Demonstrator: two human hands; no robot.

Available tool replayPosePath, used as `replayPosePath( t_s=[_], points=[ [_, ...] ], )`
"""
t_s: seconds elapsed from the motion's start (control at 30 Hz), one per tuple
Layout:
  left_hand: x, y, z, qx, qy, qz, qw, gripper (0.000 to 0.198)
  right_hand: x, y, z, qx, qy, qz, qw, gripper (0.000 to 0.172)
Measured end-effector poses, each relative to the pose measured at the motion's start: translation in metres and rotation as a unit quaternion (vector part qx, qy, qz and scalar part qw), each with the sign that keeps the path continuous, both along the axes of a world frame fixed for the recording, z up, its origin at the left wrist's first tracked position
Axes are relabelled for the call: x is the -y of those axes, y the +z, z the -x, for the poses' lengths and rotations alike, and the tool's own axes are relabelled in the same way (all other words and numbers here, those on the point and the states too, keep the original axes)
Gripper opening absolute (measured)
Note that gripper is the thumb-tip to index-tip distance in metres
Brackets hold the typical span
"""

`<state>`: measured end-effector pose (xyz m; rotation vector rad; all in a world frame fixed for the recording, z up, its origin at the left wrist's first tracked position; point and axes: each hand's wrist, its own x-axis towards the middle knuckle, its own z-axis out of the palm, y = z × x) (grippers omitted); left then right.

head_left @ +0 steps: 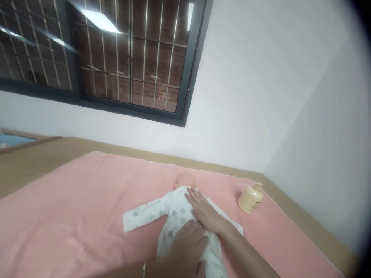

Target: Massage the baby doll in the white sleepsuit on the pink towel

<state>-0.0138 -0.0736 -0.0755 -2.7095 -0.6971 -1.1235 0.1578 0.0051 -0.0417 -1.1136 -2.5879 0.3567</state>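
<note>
A baby doll (174,212) lies on a pink sheet, dressed in a white outfit with small green and grey prints. Its bald head (185,180) points away from me, and the face cannot be seen. One long sleeve stretches out to the left; the other is partly covered by my right arm. On the upper back rests my right hand (204,210), flat with its fingers stretched out. Lower down, my left hand (189,241) lies flat across the doll's back, its fingertips close to the right hand.
A pale yellow pump bottle (249,199) stands on the pink sheet (87,200) to the right. Beyond the sheet runs the tan table edge (139,154), against a white wall (243,88). A dark-framed window (185,100) with metal bars is at upper left.
</note>
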Motion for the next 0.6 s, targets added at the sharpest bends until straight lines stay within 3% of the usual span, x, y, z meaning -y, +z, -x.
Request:
replayPosePath(
  t_s=[0.1, 0.17, 0.27, 0.4, 0.5, 0.6],
  points=[
    [-0.012, -0.014, -0.008, -0.013, -0.020, 0.003, 1.000, 0.041, 0.017, -0.016, -0.015, -0.011, -0.026, 0.015, 0.999, 0.058],
    [-0.015, -0.020, -0.013, -0.002, -0.025, 0.011, 1.000, 0.044, 0.029, -0.017, -0.017, -0.013, -0.006, 0.020, 1.000, 0.059],
    [-0.010, -0.018, -0.015, 0.026, -0.027, 0.050, 0.998, 0.053, 0.037, -0.002, -0.002, 0.007, 0.065, 0.014, 0.998, 0.058],
    [0.003, -0.002, -0.006, 0.003, 0.007, 0.135, 0.991, 0.058, 0.018, 0.025, 0.033, 0.053, 0.143, 0.002, 0.988, 0.049],
    [0.008, 0.009, 0.001, -0.026, 0.009, 0.137, 0.990, 0.046, -0.006, 0.027, 0.043, 0.064, 0.106, -0.026, 0.992, 0.045],
    [0.009, 0.015, 0.004, -0.041, -0.002, 0.096, 0.995, 0.043, -0.017, 0.017, 0.026, 0.057, 0.029, -0.047, 0.997, 0.050]
  ],
)
